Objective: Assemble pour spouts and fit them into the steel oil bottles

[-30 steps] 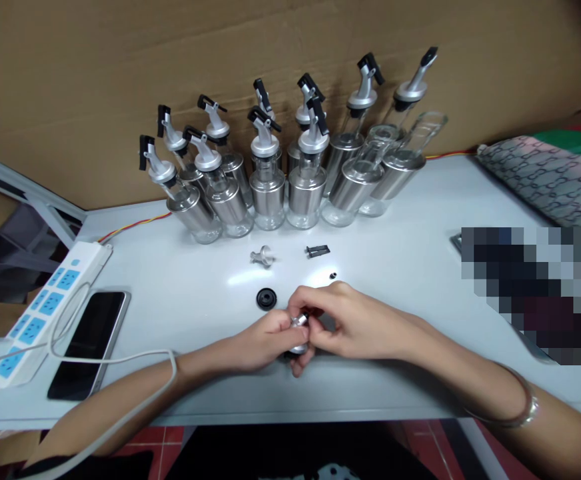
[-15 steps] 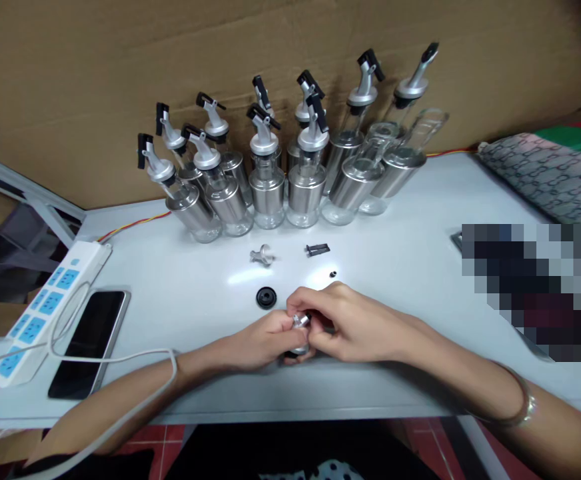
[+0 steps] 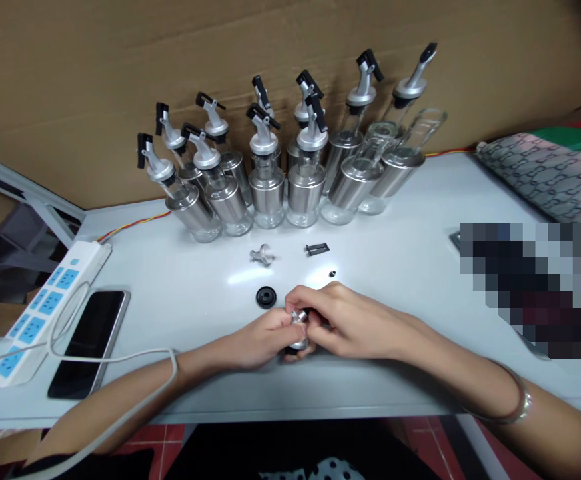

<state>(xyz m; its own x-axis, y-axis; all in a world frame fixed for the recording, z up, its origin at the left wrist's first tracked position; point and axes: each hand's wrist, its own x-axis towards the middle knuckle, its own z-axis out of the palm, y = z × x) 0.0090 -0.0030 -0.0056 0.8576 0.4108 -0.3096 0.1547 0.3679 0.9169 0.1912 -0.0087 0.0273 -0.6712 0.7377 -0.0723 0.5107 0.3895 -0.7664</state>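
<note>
My left hand (image 3: 263, 340) is closed round a silver pourer spout (image 3: 298, 316) with a black base, low over the front of the table. My right hand (image 3: 353, 320) bends over the same spout, its fingertips pinched at the top; whatever small part may be between them is hidden. Just beyond my hands lies a black round stopper (image 3: 266, 297). Farther back are another silver pourer spout (image 3: 264, 255), lying on its side, a black forked lever (image 3: 318, 249) and a tiny black plug (image 3: 332, 274).
Several glass-and-steel oil bottles (image 3: 306, 190) stand along the cardboard (image 3: 120, 100) at the back, most with pourers fitted. At left are a power strip (image 3: 45, 313), a phone (image 3: 88, 343) and a white cable (image 3: 120, 359). A patterned cushion (image 3: 545, 167) lies at right.
Both hands stay closed at the spout, with only a slight shift of the fingers and spout. The loose parts on the table have not moved.
</note>
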